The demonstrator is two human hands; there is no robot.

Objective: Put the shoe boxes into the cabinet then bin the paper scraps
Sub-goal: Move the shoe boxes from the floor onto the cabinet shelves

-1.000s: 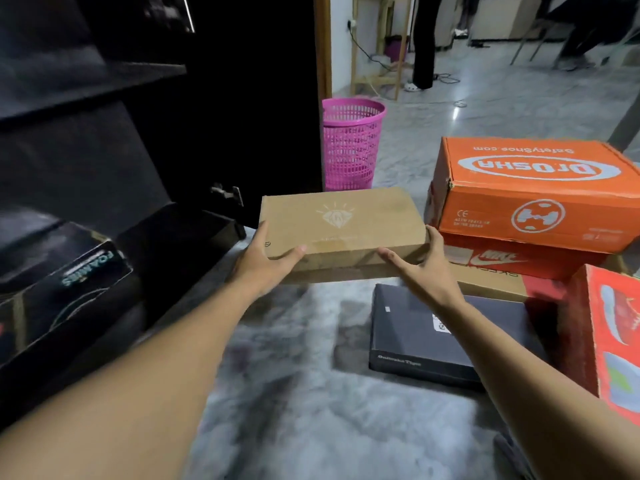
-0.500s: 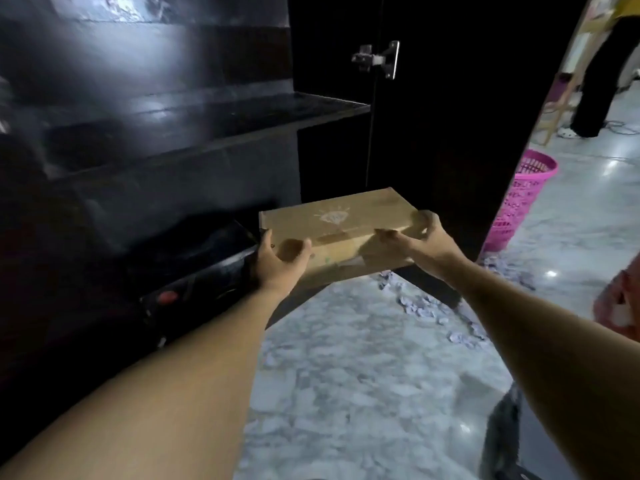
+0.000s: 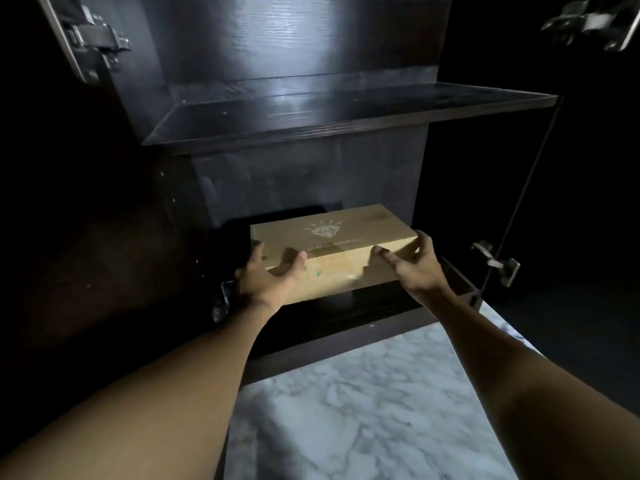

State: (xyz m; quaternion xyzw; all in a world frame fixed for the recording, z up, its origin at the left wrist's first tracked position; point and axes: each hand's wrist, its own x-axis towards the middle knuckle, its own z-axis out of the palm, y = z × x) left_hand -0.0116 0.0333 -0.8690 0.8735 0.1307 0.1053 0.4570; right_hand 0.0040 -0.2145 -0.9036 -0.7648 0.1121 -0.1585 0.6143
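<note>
A brown cardboard shoe box (image 3: 337, 244) with a white diamond logo on its lid sits partly inside the bottom compartment of the dark cabinet (image 3: 346, 116). My left hand (image 3: 268, 277) grips its near left corner, thumb on the front face. My right hand (image 3: 412, 265) grips the near right corner, fingers wrapped round the end. The box's front end overhangs the cabinet's bottom board (image 3: 363, 311). Something dark lies to the left of the box in the compartment; I cannot make it out.
An empty dark shelf runs above the bottom compartment. Both cabinet doors stand open, with metal hinges at the upper left (image 3: 93, 39), upper right (image 3: 588, 24) and lower right (image 3: 498, 263). Grey marble floor (image 3: 363, 410) lies in front of the cabinet.
I have turned left from the floor boxes and pink basket to face the cabinet. Both hands have carried the brown box forward and down into the bottom compartment.
</note>
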